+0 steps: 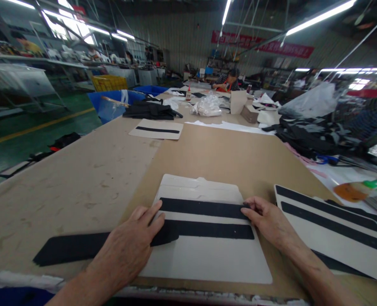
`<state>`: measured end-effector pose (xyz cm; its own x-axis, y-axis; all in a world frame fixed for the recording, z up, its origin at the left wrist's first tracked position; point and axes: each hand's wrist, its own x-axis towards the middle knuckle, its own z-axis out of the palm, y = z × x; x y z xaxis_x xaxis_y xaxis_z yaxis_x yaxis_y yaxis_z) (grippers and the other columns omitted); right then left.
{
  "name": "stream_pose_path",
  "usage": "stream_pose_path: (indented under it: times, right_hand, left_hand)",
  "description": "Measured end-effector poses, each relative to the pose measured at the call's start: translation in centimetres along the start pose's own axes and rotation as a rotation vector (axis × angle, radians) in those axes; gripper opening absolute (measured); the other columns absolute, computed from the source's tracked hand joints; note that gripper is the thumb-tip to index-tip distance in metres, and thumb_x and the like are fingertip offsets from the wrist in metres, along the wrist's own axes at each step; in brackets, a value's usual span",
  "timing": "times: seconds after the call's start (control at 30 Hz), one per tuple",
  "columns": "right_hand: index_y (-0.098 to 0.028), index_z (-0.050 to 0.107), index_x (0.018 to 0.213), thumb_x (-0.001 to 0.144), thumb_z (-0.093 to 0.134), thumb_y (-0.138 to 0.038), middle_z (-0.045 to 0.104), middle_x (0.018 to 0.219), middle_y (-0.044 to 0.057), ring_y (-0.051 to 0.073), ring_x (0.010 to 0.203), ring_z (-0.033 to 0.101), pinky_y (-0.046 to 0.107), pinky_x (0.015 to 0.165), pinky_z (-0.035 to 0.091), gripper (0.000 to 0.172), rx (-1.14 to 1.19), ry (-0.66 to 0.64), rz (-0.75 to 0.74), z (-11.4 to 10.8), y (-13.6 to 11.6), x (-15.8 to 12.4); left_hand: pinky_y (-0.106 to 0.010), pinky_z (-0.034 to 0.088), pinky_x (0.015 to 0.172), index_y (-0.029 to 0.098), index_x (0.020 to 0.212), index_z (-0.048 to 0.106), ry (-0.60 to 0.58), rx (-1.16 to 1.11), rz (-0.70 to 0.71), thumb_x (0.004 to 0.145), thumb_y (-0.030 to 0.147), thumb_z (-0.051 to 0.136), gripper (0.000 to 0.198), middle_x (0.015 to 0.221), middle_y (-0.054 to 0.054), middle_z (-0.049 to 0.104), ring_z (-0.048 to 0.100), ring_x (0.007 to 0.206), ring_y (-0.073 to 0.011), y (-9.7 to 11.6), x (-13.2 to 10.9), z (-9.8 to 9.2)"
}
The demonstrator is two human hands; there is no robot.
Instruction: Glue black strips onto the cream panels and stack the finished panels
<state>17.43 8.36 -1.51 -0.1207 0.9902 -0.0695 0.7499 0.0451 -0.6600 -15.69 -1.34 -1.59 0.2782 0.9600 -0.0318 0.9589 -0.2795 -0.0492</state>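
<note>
A pale flat board point(207, 261) lies before me, on top of other pale boards whose far edges show. Two black strips run across it: an upper strip point(204, 208) and a lower strip point(216, 229). My left hand point(127, 240) is closed at the upper strip's left end, index fingertip on its corner and thumb just below. My right hand point(265, 216) pinches the upper strip's right end at the board's edge. Beneath my left hand lies a loose black strip point(70, 248), reaching from the table onto the board; my hand hides its middle.
Right of me are pale boards with black strips point(338, 229) and an orange-filled bottle point(350, 192). Farther up the table point(95, 170) lie another striped board point(156, 129), black fabric point(151, 109) and clear plastic bags point(207, 104). A person point(228, 80) sits at the far end.
</note>
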Motion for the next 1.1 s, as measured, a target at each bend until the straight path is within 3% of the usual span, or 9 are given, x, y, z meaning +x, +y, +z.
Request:
stream_pose_path:
  times: [0.3, 0.57, 0.7, 0.8, 0.9, 0.97, 1.03, 1.1]
  right_hand:
    - [-0.023, 0.061, 0.093, 0.084, 0.054, -0.036, 0.065, 0.074, 0.001, 0.021, 0.07, 0.061, 0.033, 0.067, 0.041, 0.017, -0.137, 0.055, 0.026, 1.0, 0.4, 0.8]
    - [-0.023, 0.061, 0.092, 0.088, 0.053, -0.031, 0.068, 0.077, 0.002, 0.022, 0.075, 0.064, 0.033, 0.071, 0.042, 0.012, -0.254, 0.004, 0.039, 0.8, 0.1, 0.9]
    - [-0.02, 0.062, 0.101, 0.091, 0.054, -0.03, 0.068, 0.097, 0.007, 0.022, 0.087, 0.066, 0.032, 0.077, 0.045, 0.015, -0.396, 0.024, -0.061, 0.7, -0.2, 0.9]
    - [-0.02, 0.063, 0.099, 0.093, 0.049, -0.02, 0.064, 0.106, 0.008, 0.021, 0.091, 0.067, 0.031, 0.077, 0.047, 0.015, -0.564, 0.001, -0.182, 0.9, -1.3, 0.5]
    - [-0.018, 0.065, 0.099, 0.089, 0.04, -0.004, 0.065, 0.099, 0.009, 0.024, 0.085, 0.069, 0.032, 0.068, 0.049, 0.03, -0.799, -0.101, -0.283, 1.3, -3.2, -0.3]
    - [-0.019, 0.062, 0.121, 0.086, 0.038, 0.001, 0.066, 0.097, 0.012, 0.027, 0.082, 0.069, 0.034, 0.063, 0.05, 0.046, -0.934, -0.142, -0.35, 1.8, -4.5, -1.0]
    - [-0.027, 0.043, 0.146, 0.086, 0.036, 0.002, 0.067, 0.092, 0.013, 0.027, 0.076, 0.069, 0.034, 0.058, 0.05, 0.067, -1.033, -0.171, -0.397, 2.5, -5.7, -1.6]
    - [-0.037, 0.025, 0.154, 0.087, 0.037, 0.002, 0.067, 0.087, 0.013, 0.026, 0.071, 0.069, 0.032, 0.056, 0.05, 0.079, -1.11, -0.186, -0.422, 3.3, -6.4, -2.1]
  left_hand:
    - [-0.045, 0.044, 0.105, 0.018, 0.128, 0.06, 0.03, 0.021, -0.001, 0.069, 0.002, 0.05, 0.061, 0.149, -0.009, 0.044, 0.048, 0.123, -0.0305, -0.2, -0.2, 0.6]
    - [-0.045, 0.046, 0.103, 0.017, 0.129, 0.06, 0.021, 0.039, 0.014, 0.069, 0.001, 0.048, 0.063, 0.149, -0.01, 0.044, 0.049, 0.122, -0.0308, -0.3, 0.0, 0.8]
    - [-0.046, 0.046, 0.104, 0.016, 0.13, 0.059, 0.012, 0.03, -0.006, 0.071, 0.003, 0.047, 0.062, 0.15, -0.01, 0.043, 0.048, 0.124, -0.0309, -0.3, 0.0, 0.7]
    - [-0.046, 0.042, 0.108, 0.014, 0.139, 0.05, -0.007, 0.008, -0.027, 0.075, 0.005, 0.044, 0.065, 0.15, -0.01, 0.043, 0.045, 0.128, -0.0294, -0.1, 0.2, 0.2]
    - [-0.045, 0.042, 0.109, 0.015, 0.148, 0.037, -0.035, -0.023, -0.034, 0.08, 0.009, 0.044, 0.069, 0.149, -0.01, 0.045, 0.043, 0.13, -0.0284, 0.1, 0.6, -0.7]
    - [-0.045, 0.042, 0.108, 0.016, 0.148, 0.036, -0.047, -0.03, -0.032, 0.082, 0.013, 0.046, 0.067, 0.146, -0.011, 0.047, 0.044, 0.129, -0.0288, 0.5, 0.9, -1.3]
    - [-0.045, 0.043, 0.107, 0.015, 0.147, 0.039, -0.045, -0.025, -0.037, 0.084, 0.017, 0.049, 0.063, 0.142, -0.013, 0.05, 0.045, 0.127, -0.0294, 0.9, 1.3, -1.6]
    - [-0.045, 0.045, 0.105, 0.015, 0.144, 0.044, -0.034, -0.013, -0.058, 0.086, 0.022, 0.052, 0.058, 0.138, -0.016, 0.052, 0.047, 0.125, -0.0307, 1.4, 1.6, -1.7]
